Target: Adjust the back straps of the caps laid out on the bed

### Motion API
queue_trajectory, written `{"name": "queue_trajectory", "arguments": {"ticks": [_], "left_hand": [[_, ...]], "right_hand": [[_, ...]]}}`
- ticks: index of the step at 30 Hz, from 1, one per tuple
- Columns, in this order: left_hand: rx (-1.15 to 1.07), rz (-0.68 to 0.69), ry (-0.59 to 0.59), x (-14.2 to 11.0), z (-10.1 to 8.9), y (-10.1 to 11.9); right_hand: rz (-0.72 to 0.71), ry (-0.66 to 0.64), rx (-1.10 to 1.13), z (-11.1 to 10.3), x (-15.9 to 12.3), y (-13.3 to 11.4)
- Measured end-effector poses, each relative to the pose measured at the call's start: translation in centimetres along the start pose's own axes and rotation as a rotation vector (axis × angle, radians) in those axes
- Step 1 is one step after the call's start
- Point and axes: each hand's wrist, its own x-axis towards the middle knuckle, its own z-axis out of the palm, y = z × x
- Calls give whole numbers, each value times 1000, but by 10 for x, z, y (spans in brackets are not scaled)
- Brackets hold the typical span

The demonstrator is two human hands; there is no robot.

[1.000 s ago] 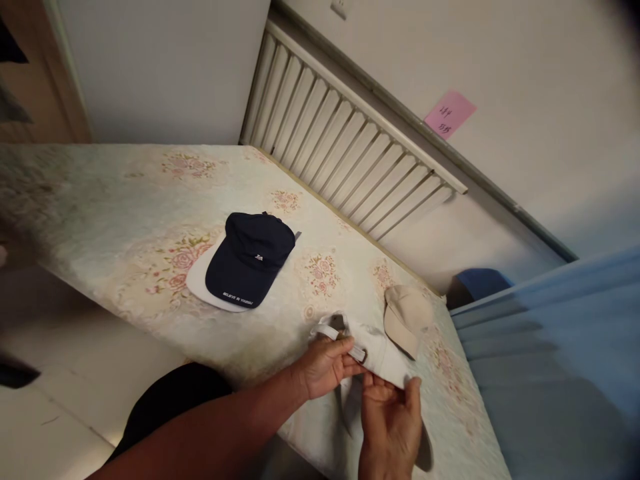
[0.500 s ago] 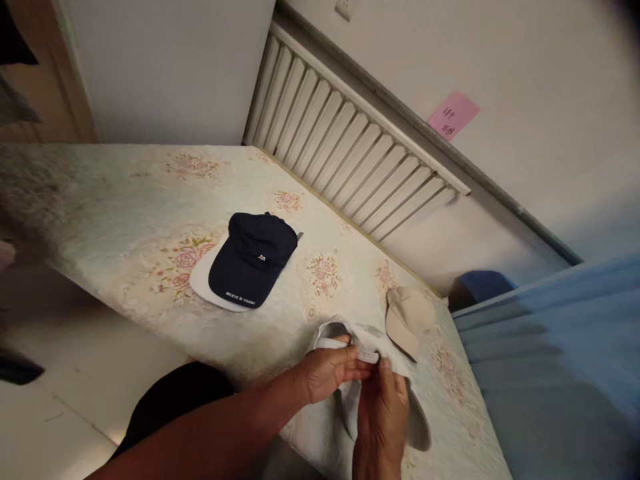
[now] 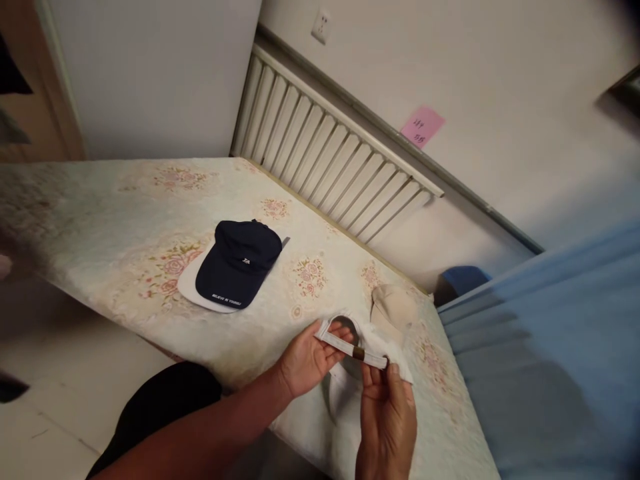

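As both hands support the white cap (image 3: 379, 343) over the flowered cover (image 3: 265, 337), its back strap (image 3: 341, 344) spans between them, likely to keep it straight: the left hand (image 3: 306, 363) grasps one end, fingers behind, and the right hand (image 3: 387, 417) pinches the other.

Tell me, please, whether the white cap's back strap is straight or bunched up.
Straight: the strap runs in one line from the left hand to the right hand, a brown piece on it between them.
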Motion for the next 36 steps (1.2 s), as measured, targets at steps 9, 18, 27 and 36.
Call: {"name": "queue_trajectory", "arguments": {"ticks": [9,18,27,36], "left_hand": [[4,87,26,-19,51,-32],[137,41,-24,-35,82,-77],[157,102,28,-51,90,-93],[39,255,148,-47,95,-95]], "right_hand": [[75,86,228,-17,-10,-43],[180,34,419,-29,-30,-71],[249,87,505,-42,-32,-84],[253,2,415,-65,-28,-91]]}}
